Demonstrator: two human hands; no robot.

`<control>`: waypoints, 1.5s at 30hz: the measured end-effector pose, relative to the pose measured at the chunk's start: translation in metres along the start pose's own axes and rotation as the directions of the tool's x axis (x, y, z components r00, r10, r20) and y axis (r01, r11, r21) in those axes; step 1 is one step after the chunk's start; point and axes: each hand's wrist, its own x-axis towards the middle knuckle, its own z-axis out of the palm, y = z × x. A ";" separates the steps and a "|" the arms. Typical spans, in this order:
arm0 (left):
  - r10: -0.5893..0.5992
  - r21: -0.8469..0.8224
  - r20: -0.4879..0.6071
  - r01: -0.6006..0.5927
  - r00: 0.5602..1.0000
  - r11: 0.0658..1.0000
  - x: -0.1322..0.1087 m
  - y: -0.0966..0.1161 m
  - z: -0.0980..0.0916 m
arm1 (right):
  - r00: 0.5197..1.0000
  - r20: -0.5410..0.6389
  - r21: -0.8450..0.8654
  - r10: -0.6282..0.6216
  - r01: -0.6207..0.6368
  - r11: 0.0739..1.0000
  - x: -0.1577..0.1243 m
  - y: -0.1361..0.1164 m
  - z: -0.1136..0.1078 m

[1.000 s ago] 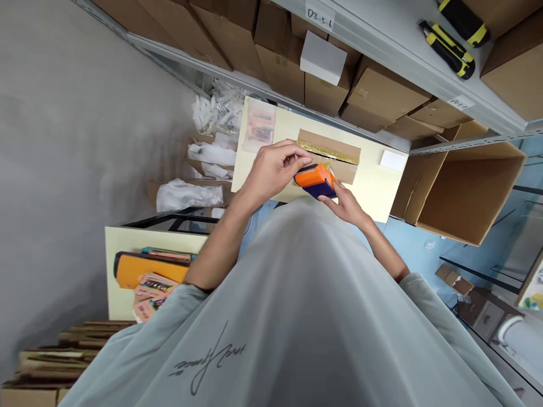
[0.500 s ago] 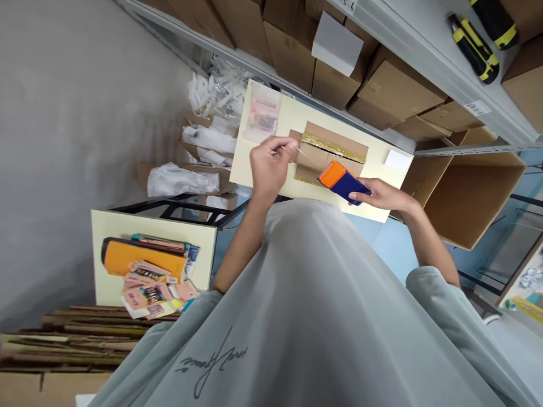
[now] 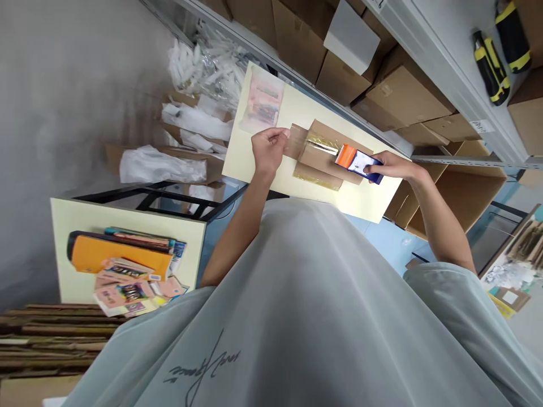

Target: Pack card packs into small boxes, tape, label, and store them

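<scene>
My right hand (image 3: 388,165) grips a small navy box (image 3: 375,176) with an orange end (image 3: 346,155) and a pale printed face. It holds the box over the right part of a brown cardboard box (image 3: 324,161), which lies on the cream tabletop (image 3: 369,206) with shiny yellowish tape (image 3: 322,142) along its edges. My left hand (image 3: 269,148) is closed in a pinch at the outer edge of the cardboard box's left flap (image 3: 296,140). Whether the fingertips hold the flap or something thin cannot be made out.
A pink printed plastic packet (image 3: 263,102) lies at the tabletop's far left. Shelves with brown cartons (image 3: 403,87) and yellow-black cutters (image 3: 491,68) rise beyond. An open carton (image 3: 462,183) stands right. Another table (image 3: 63,226) at left bears an orange folder (image 3: 123,252) and pink packs.
The navy box has moved right and turned so its pale printed face shows. My left hand has shifted slightly up and left; the thin strand at its fingertips no longer shows. The view has shifted.
</scene>
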 end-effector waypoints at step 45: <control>0.086 0.391 -0.074 -0.050 0.994 0.919 0.006 -0.044 0.062 | 0.992 0.014 -0.044 -0.124 0.125 0.991 -0.043 0.132 -0.060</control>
